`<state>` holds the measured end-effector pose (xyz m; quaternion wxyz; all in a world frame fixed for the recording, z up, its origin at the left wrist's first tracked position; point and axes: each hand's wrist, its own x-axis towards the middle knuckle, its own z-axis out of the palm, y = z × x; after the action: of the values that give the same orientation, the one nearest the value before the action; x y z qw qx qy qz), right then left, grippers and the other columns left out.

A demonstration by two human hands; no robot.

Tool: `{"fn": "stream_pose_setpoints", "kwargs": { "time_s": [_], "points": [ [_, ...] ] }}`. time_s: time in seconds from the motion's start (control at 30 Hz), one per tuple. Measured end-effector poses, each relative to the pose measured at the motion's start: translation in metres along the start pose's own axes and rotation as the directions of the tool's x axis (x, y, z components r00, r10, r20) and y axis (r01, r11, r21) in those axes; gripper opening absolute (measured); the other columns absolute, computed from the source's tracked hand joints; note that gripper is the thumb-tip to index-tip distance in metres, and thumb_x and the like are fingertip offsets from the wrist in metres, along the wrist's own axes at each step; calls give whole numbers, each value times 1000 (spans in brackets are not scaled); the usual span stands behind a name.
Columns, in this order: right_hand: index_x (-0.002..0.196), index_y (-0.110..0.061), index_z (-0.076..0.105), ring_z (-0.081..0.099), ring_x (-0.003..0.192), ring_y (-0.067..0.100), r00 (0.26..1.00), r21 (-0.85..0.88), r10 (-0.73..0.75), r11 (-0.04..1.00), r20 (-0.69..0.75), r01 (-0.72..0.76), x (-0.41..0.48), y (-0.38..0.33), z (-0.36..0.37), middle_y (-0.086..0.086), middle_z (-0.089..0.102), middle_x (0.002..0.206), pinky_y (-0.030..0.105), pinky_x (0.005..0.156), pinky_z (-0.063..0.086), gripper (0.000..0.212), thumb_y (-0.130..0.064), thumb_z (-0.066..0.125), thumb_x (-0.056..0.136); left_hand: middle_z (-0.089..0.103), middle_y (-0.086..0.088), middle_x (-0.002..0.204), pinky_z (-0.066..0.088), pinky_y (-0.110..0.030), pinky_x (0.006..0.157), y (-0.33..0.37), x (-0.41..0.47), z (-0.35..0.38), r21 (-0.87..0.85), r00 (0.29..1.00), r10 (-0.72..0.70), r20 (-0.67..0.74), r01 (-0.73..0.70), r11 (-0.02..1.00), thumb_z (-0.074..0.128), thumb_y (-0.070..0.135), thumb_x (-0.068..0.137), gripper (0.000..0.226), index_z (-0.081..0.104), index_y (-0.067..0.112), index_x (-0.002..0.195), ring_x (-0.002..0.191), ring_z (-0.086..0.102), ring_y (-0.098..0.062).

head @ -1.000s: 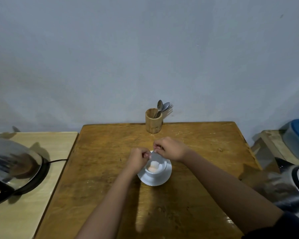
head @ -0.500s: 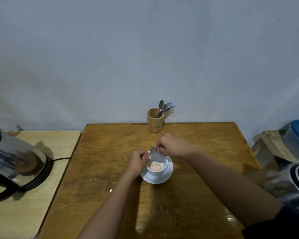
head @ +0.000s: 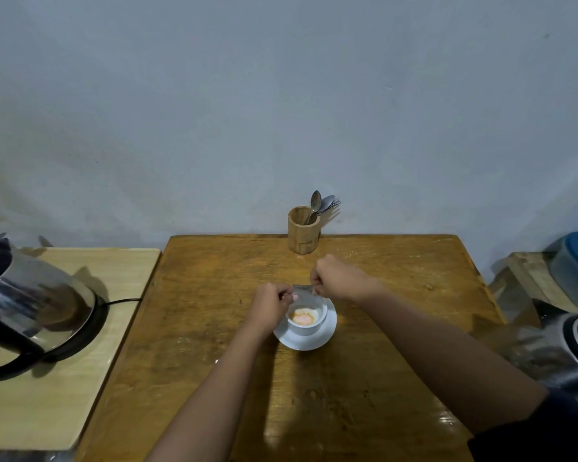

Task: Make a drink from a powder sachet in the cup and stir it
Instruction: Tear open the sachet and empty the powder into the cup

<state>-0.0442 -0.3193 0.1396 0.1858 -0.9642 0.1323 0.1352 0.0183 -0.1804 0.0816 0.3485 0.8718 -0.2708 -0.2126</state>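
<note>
A white cup (head: 309,326) stands on a white saucer (head: 317,340) in the middle of the wooden table (head: 364,378). Pale orange powder (head: 302,317) lies in the cup. A small silvery sachet (head: 303,294) is held just above the cup's far rim, pinched at its two ends. My left hand (head: 270,306) grips its left end and my right hand (head: 339,277) grips its right end. The sachet's mouth is too blurred to make out.
A wooden holder (head: 302,234) with spoons and a fork (head: 321,205) stands at the table's far edge. A steel kettle (head: 24,308) sits on its base on the pale side table at left. Another steel vessel (head: 568,348) and a blue-lidded box (head: 574,258) are at right.
Both hands have lifted the sachet away from the cup's mouth and spread slightly apart. The powder heap in the cup now shows fully. The view has shifted a little.
</note>
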Motion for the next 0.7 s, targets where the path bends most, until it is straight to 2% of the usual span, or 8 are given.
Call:
{"fn": "stream_pose_setpoints", "kwargs": {
  "time_s": [0.13, 0.23, 0.33, 0.47, 0.6, 0.7],
  "points": [
    [80, -13, 69, 61, 79, 22, 1000, -45, -6, 999, -5, 5, -2, 1, 3, 5, 67, 84, 37, 70, 54, 4, -12, 65, 80, 55, -2, 68, 35, -23, 55, 2, -1, 2, -14, 1000, -3, -19, 3, 1000, 61, 14, 86, 18, 61, 15, 69, 65, 47, -13],
    [93, -14, 69, 61, 84, 22, 1000, -76, -3, 997, 13, 4, -3, 0, 8, 4, 66, 93, 37, 71, 53, 13, -13, 65, 80, 54, 2, 68, 34, -19, 53, 3, -2, 2, -45, 1000, 2, -17, -2, 999, 60, 13, 87, 13, 65, 13, 75, 62, 47, -9],
    [92, -12, 69, 62, 86, 22, 1000, -116, -12, 993, -23, 9, -3, -1, 12, 5, 68, 93, 33, 68, 49, 11, -12, 62, 84, 55, 1, 70, 32, -17, 53, 5, -2, 1, -30, 999, 30, -12, -30, 999, 60, 12, 86, 12, 69, 5, 83, 62, 46, -7],
    [94, -11, 68, 64, 90, 25, 998, -217, -25, 976, -64, 11, -1, -5, 12, 8, 69, 95, 33, 68, 48, 13, -20, 63, 86, 56, -1, 70, 35, -17, 54, 5, -3, -1, -10, 1000, 27, -12, -27, 1000, 62, 11, 85, 11, 68, 7, 78, 65, 47, -11],
    [93, -8, 66, 56, 76, 23, 996, -257, -29, 966, -89, 5, -1, -12, 13, 7, 58, 82, 32, 64, 42, 24, -30, 56, 91, 54, 1, 66, 38, -22, 57, 5, -3, -2, -9, 1000, 8, -19, -8, 1000, 60, 10, 85, 15, 64, 13, 71, 66, 49, -13],
    [93, -6, 64, 49, 72, 20, 997, -238, -40, 971, -73, 21, -2, -15, 15, 8, 56, 81, 31, 63, 38, 22, -25, 53, 92, 57, -3, 70, 40, -26, 59, 6, -1, -3, 10, 999, 10, -31, -9, 1000, 60, 9, 86, 13, 66, 11, 74, 68, 51, -16]
  ]
}}
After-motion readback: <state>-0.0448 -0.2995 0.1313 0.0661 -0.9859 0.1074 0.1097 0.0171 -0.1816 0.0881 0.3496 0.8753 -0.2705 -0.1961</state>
